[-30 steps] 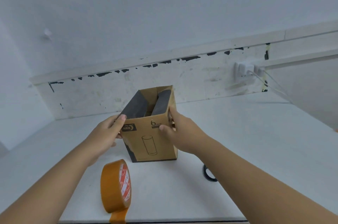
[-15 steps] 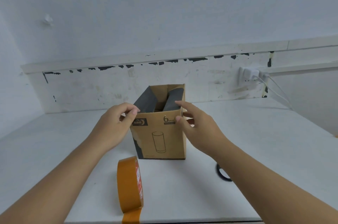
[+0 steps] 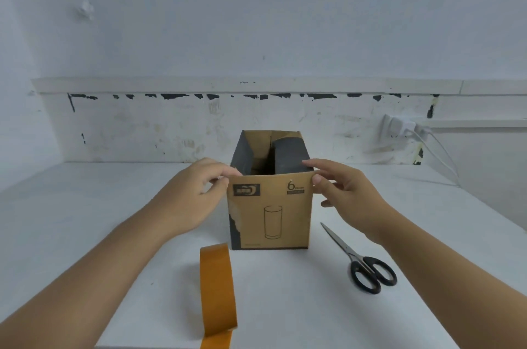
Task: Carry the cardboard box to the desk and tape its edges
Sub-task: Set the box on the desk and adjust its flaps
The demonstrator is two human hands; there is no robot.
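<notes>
light: even, cool, soft | shadows: faint | focus: slightly soft | edges: wide-angle stretch

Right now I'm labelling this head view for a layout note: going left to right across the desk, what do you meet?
Left hand → tape roll → cardboard box → right hand → scissors → wall plugs.

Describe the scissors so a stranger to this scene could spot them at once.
Start at the white desk and find the open cardboard box at its middle. Just right of the box, under the right hand, lie the scissors, flat, blades pointing toward the box. Only they have black loop handles; the tape roll is orange.
</notes>
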